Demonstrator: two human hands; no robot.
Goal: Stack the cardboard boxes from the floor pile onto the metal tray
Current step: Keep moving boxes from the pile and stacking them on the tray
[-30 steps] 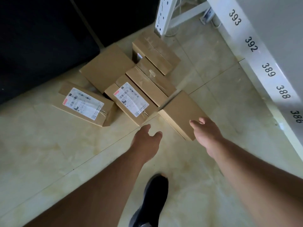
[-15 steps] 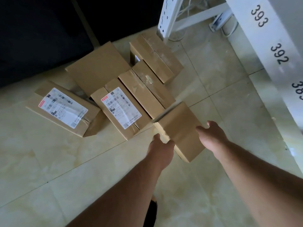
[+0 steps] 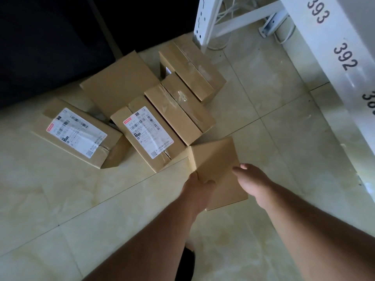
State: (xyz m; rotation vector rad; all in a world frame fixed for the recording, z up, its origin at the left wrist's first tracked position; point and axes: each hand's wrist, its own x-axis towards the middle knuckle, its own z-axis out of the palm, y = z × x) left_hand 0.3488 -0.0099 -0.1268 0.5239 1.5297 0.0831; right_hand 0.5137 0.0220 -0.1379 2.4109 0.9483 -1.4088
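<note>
Several cardboard boxes lie in a pile on the tiled floor. The nearest one, a plain brown box (image 3: 216, 165), sits at the pile's front right corner. My left hand (image 3: 199, 188) grips its left edge with the thumb on top. My right hand (image 3: 250, 179) holds its right edge. Behind it lie a labelled box (image 3: 146, 134), a taped box (image 3: 178, 110), a taller box (image 3: 190, 67) at the back and a flat plain box (image 3: 119, 82). Another labelled box (image 3: 75, 132) lies apart to the left. No metal tray shows in this view.
A white shelf edge (image 3: 332, 47) with numbers 393 and 392 runs down the right side. Its white post (image 3: 205, 19) stands just behind the pile, with cables on the floor. A dark wall fills the upper left. My shoe (image 3: 186, 266) is at the bottom.
Both hands have moved forward and closed on the edges of the plain box, which they were only reaching toward before. The view has moved closer to the pile.
</note>
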